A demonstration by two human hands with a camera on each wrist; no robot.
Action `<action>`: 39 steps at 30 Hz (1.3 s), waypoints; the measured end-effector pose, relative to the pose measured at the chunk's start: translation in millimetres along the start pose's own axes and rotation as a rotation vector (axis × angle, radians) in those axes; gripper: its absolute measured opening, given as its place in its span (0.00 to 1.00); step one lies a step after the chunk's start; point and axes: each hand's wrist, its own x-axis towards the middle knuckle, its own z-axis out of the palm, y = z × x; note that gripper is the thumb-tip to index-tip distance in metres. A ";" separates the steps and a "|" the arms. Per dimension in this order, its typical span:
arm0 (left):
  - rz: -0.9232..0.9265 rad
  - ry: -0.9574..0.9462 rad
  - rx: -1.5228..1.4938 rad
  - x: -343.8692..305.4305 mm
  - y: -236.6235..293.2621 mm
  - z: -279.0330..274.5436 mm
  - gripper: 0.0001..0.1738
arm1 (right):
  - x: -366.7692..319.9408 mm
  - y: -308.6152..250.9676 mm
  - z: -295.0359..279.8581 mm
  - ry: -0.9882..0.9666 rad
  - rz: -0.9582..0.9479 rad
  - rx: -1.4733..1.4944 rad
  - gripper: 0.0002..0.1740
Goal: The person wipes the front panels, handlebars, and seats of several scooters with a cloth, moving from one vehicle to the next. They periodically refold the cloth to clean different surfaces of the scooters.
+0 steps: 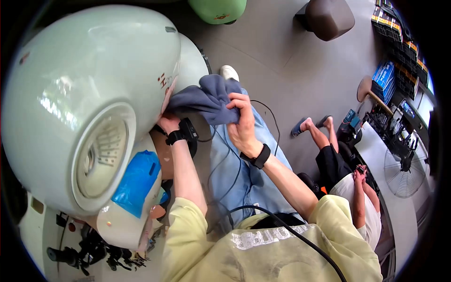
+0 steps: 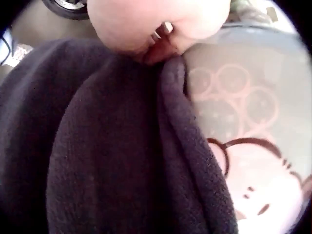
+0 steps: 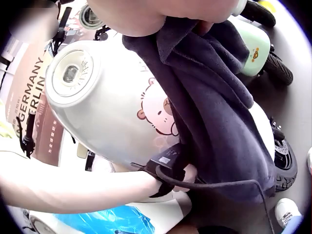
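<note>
A dark grey-blue cloth [image 1: 211, 101] stretches between both hands beside a glossy pale-green rounded body [image 1: 108, 61]. My left hand [image 1: 169, 123] is low against that body; the left wrist view shows its fingers [image 2: 161, 46] pinching the cloth [image 2: 107, 136] at its upper edge. My right hand [image 1: 243, 124] grips the bunched other end, with fingers curled over it. In the right wrist view the cloth [image 3: 209, 107] hangs in folds from the right hand [image 3: 165, 14], partly covering a pink bear picture [image 3: 158, 109] on the body.
A blue plastic wrapping [image 1: 138, 181] lies on a white part below the body. Cables run across my legs. A seated person [image 1: 350, 188] is on the right, near a fan [image 1: 405, 173] and a counter. A brown stool [image 1: 329, 19] stands farther off, and a green body [image 1: 218, 9] at the top.
</note>
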 end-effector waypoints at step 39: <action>0.277 -0.060 0.375 -60.7 -28.2 58.1 0.30 | 276.3 231.0 204.2 -0.602 -0.330 -0.075 0.23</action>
